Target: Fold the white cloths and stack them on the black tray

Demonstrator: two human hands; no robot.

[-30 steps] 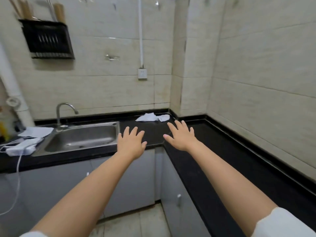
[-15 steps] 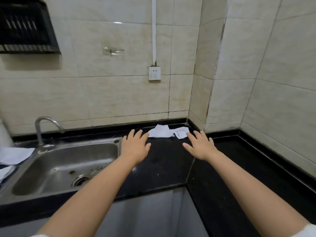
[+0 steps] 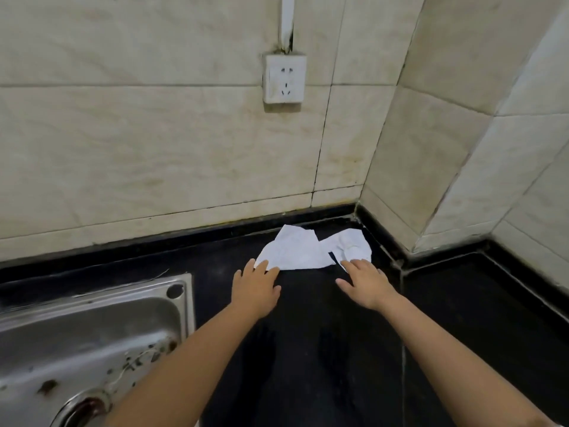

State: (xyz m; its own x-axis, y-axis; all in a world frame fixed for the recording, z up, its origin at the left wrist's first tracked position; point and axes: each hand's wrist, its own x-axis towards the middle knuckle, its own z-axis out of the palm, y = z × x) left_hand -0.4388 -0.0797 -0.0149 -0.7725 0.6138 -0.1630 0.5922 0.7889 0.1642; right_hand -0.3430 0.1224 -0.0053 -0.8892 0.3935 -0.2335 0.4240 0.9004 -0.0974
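Two white cloths lie crumpled on the black counter (image 3: 308,349) in the back corner by the wall. The larger cloth (image 3: 295,251) is on the left, the smaller cloth (image 3: 351,245) touches it on the right. My left hand (image 3: 255,288) reaches with straight fingers, its fingertips at the larger cloth's near left corner. Fingers spread, my right hand (image 3: 366,282) has its fingertips at the near edge of the smaller cloth. Neither hand grips anything. No black tray is in view.
A steel sink (image 3: 92,349) fills the lower left, its rim close to my left forearm. A white wall socket (image 3: 284,78) sits above the cloths. Tiled walls close the corner at the back and right.
The view has moved closer to the corner. Both hands have reached forward from mid-counter to the near edges of the two cloths.
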